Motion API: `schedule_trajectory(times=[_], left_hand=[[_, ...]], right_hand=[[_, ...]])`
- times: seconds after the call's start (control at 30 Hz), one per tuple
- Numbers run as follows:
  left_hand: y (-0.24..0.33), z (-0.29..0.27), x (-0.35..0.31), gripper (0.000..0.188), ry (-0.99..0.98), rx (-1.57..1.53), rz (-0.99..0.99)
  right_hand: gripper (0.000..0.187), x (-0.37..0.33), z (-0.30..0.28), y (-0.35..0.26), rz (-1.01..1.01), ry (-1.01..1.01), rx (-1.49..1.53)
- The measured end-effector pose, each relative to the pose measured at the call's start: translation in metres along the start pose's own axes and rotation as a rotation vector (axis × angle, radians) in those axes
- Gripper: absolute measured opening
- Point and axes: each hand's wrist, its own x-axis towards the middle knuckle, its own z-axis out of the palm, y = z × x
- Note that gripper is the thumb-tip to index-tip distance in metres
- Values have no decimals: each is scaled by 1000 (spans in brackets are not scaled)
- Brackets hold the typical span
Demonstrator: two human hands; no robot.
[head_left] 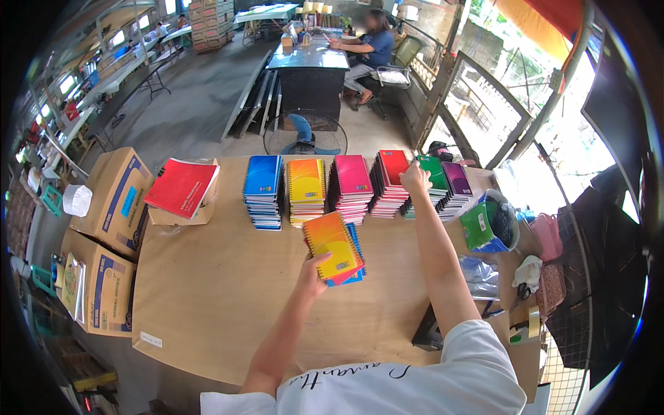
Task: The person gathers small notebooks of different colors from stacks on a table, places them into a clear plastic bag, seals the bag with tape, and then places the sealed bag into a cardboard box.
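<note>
Left hand point(312, 273) grips a small stack of spiral-bound notebooks with an orange-yellow cover on top point(334, 248), mid-table. Right hand point(415, 178) reaches to one o'clock, fingers closing on the green-covered notebook pile point(434, 181), beside the red-covered notebook pile point(391, 181); grip unclear.

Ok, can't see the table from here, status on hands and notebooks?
Left hand holds small notebook pile. Right hand on green notebook stack. Nothing between them.

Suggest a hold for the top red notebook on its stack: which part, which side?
Judging by pose, take the red notebook by its free right edge, coming from above right. The spiral binding runs along its left side, close to the pink stack, and the right hand already rests at that right edge.
</note>
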Motion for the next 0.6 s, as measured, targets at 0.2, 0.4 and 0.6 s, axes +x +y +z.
schedule_trajectory(times=[0.2,0.4,0.6], left_hand=[[-8,1,18,54,19,51,46],[-19,11,17,52,-83,-199,35],[-23,13,18,45,113,-71,-17]], right_hand=[[38,-8,-31,15,-241,381,429],[22,-138,-25,19,-157,-165,1182],[4,-116,-34,40,-433,208,635]])
